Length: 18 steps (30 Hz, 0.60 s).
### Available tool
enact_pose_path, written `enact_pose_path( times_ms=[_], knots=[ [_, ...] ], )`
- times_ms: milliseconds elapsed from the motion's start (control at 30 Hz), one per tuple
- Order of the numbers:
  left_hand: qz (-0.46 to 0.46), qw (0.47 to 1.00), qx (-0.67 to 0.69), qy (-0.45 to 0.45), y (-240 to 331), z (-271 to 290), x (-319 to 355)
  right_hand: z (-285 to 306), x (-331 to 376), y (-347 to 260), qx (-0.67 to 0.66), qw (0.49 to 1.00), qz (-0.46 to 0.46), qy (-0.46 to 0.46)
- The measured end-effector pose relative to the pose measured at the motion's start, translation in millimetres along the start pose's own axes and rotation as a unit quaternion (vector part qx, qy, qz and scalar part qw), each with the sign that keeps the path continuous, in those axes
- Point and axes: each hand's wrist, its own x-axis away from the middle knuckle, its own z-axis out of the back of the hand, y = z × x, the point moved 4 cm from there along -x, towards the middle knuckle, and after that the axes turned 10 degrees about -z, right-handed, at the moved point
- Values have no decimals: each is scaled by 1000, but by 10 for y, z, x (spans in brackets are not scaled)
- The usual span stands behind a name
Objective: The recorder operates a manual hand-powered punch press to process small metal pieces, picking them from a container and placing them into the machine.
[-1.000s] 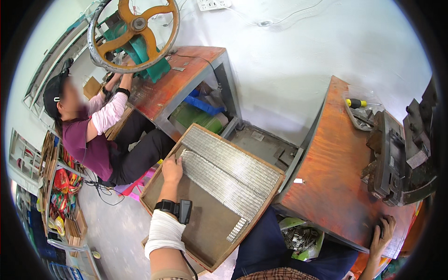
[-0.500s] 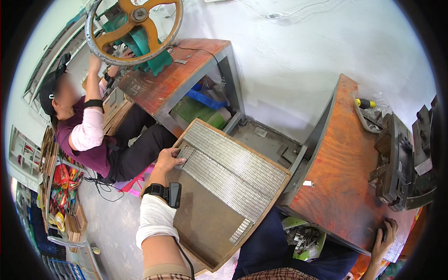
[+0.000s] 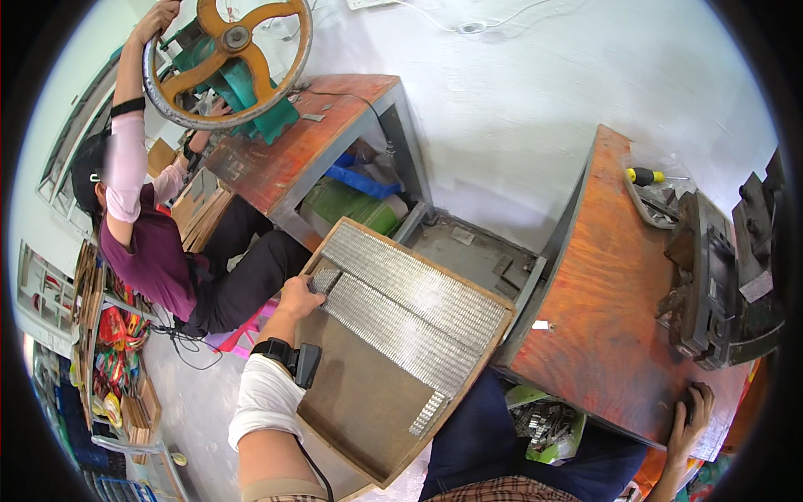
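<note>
A shallow wooden tray point(image 3: 360, 422) lies tilted in front of me, across my lap. Tight rows of small silvery metal pieces point(image 3: 418, 305) fill its far side, and a short separate strip of them point(image 3: 428, 414) sits near the right edge. My left hand point(image 3: 297, 299) reaches over the tray's left side, its thumb and fingers closed on a small block of metal pieces point(image 3: 324, 281) at the left end of the rows. At the lower right, my right hand point(image 3: 691, 425) rests on the edge of the wooden-topped bench point(image 3: 577, 368), fingers bent and slightly apart, with nothing visible in it.
A dark metal machine fixture point(image 3: 711, 284) and a clear bin with a yellow-black screwdriver point(image 3: 644, 176) stand on the bench. Below it sits a green container of metal pieces point(image 3: 548, 427). At left, a co-worker point(image 3: 155, 243) works at a press with a large handwheel point(image 3: 237, 38).
The block under my left hand now sits tipped, with a dark edge showing beside the rows. My right hand stays on the bench. The co-worker's arm has risen to the handwheel's top.
</note>
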Motion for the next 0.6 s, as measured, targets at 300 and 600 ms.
enact_pose_path(
  times_ms=[300,600],
  knots=[
    [110,972,179,109,123,129,68,144,12,-131,-42,998,-3,54],
    [-161,882,442,-32,3549,670,231,155,-97,-307,-77,993,32,81]
  ],
)
